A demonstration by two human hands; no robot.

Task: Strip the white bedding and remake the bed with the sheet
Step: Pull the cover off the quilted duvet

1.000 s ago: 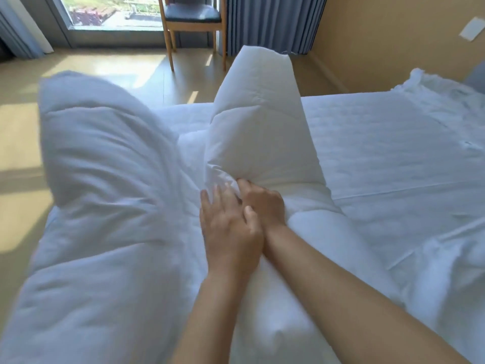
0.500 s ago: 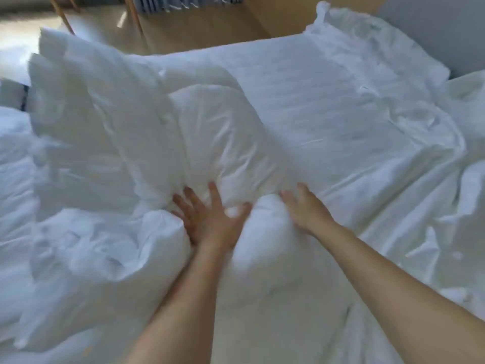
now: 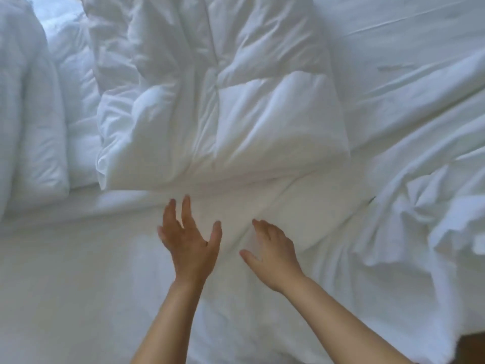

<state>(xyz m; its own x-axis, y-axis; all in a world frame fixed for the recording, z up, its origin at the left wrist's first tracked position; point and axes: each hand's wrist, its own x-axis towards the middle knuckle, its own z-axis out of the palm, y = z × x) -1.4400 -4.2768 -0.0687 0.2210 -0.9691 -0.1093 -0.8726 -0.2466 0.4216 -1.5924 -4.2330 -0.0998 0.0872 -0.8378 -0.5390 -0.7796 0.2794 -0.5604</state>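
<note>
While both hands are spread and hold nothing, the folded duvet (image 3: 223,101) lies straight ahead, long axis running away, left hand (image 3: 190,240) nearer than right hand (image 3: 273,254).

Left hand (image 3: 190,243) fingers spread, right hand (image 3: 273,249) palm down, both arms extended, empty

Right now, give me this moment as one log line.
left hand: open, over bedding | right hand: open, on bedding | folded duvet: lying beyond both hands | crumpled sheet: at right
</note>
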